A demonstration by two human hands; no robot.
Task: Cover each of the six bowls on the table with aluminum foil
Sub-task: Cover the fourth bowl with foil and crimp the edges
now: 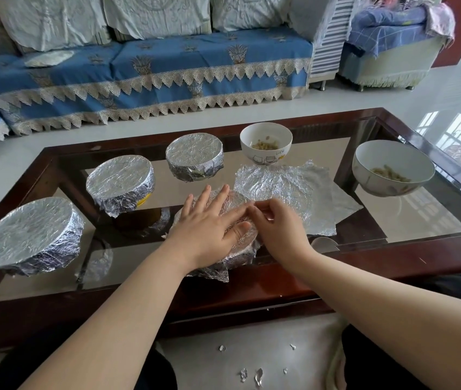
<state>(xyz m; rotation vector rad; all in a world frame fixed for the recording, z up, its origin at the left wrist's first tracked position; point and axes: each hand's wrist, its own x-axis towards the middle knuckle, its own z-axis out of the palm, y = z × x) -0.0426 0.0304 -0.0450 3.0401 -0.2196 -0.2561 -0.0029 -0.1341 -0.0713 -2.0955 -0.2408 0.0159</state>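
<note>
Three foil-covered bowls stand in a diagonal row on the glass table: one at the left (30,235), one in the middle (120,182), one further back (194,154). A fourth bowl (223,260) sits at the front centre, draped in foil. My left hand (209,223) presses flat on its top with straight fingers. My right hand (278,225) pinches the foil at the bowl's right edge. Two white bowls with food stand bare: a small one (265,142) at the back and a larger one (394,167) on the right. Loose foil sheets (288,187) lie between them.
The table (280,280) has a dark wooden frame and a glass top. A blue-covered sofa (153,74) runs along the back, with an armchair (392,49) at the right. Small foil scraps (251,374) lie on the floor near my knees.
</note>
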